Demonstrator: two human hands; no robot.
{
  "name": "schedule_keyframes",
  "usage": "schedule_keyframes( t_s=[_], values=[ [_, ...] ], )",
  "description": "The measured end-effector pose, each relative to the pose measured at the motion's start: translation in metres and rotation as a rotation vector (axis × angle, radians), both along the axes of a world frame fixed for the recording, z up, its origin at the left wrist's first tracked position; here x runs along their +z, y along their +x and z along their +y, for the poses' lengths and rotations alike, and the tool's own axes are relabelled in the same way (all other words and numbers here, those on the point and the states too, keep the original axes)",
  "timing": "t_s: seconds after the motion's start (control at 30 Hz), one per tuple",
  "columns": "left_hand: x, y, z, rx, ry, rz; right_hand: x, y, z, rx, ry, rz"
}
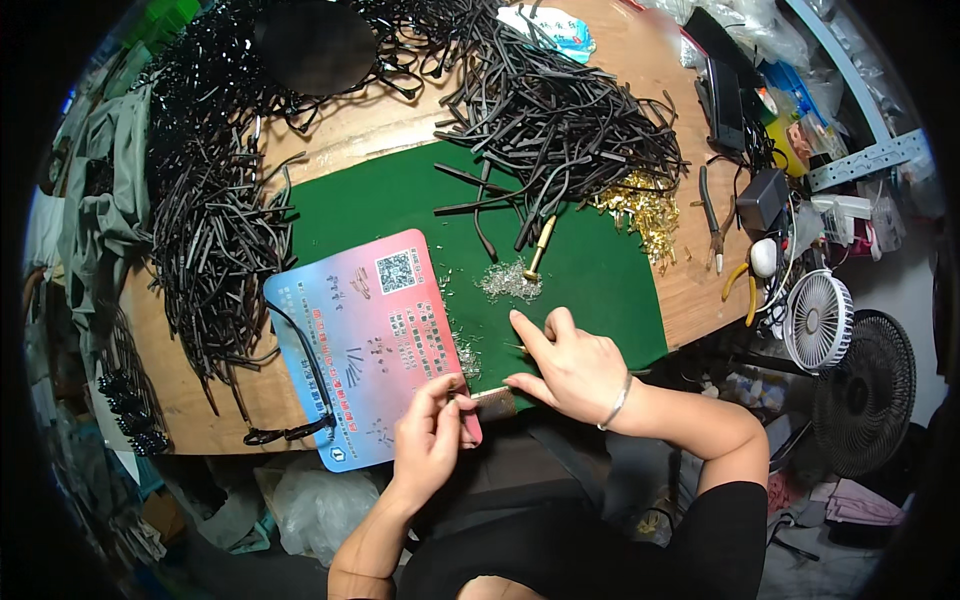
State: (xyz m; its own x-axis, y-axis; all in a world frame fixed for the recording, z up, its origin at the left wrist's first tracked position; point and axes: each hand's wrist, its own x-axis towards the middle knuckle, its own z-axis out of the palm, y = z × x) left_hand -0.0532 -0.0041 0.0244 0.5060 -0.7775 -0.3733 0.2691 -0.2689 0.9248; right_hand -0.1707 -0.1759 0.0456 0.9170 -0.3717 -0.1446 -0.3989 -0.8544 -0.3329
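My left hand is closed in a pinch at the right edge of a blue-and-pink printed mat. What its fingertips hold is too small to make out. Over the green mat, my right hand has its index finger and thumb stretched apart, the other fingers curled. A tiny gold piece shows between them. Just beyond that hand is a heap of small silvery screw-like pieces, with a brass-coloured tool standing over it. A small metallic block lies between my hands. Black eyeglasses rest across the printed mat's left side.
Black glasses temples are heaped at the back, with gold parts beside them. Another temple pile and black frames cover the left. Pliers, yellow-handled pliers and a white fan are at right.
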Motion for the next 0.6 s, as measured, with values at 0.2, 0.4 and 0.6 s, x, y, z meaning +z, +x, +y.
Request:
schedule_keyframes(
  t_s=[0.2,0.4,0.6],
  values=[
    [-0.006,0.005,-0.015,-0.064,-0.05,-0.329,0.007,-0.009,-0.03,-0.069,0.275,-0.081],
    [-0.013,0.007,-0.016,-0.089,-0.013,-0.37,-0.009,-0.008,-0.019,-0.065,0.064,-0.142],
    [-0.024,0.005,-0.016,-0.053,-0.07,-0.547,-0.016,-0.003,-0.016,-0.091,0.018,-0.139]
  ],
)
